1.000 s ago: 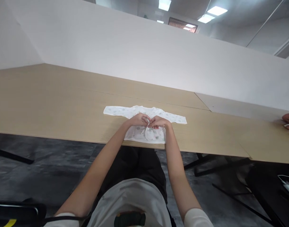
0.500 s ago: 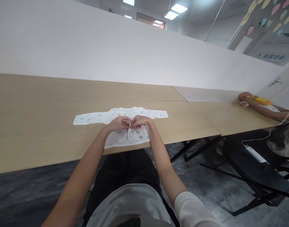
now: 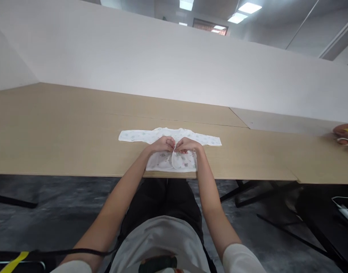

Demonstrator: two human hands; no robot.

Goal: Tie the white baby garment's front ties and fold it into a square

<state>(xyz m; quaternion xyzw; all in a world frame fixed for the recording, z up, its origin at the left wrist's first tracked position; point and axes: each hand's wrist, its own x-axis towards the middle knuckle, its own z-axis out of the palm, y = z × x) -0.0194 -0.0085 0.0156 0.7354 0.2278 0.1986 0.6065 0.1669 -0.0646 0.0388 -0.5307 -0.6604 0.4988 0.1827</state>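
A small white long-sleeved baby shirt [image 3: 186, 163] with a tiny print lies spread on the table, sleeves stretched to both sides and its hem near the front edge. My left hand [image 3: 163, 144] is closed in a pinch on the shirt's front opening, left of the middle. Close beside it, my right hand [image 3: 187, 145] pinches the overlapping front edge, which stands up a little between the two hands. The fingertips almost meet. Whatever fastening may lie between them is hidden or too small to make out.
The wooden table [image 3: 62, 144] runs the full width against a white partition [image 3: 162, 68]. At the far right another person's hand [image 3: 344, 131] is partly in view. Below right stands a black chair [image 3: 318, 212] with a white power strip [image 3: 347, 215] on it.
The view has swung left, so the shirt and hands appear further right and the other person is mostly out of frame. Both hands keep their pinch on the shirt front.
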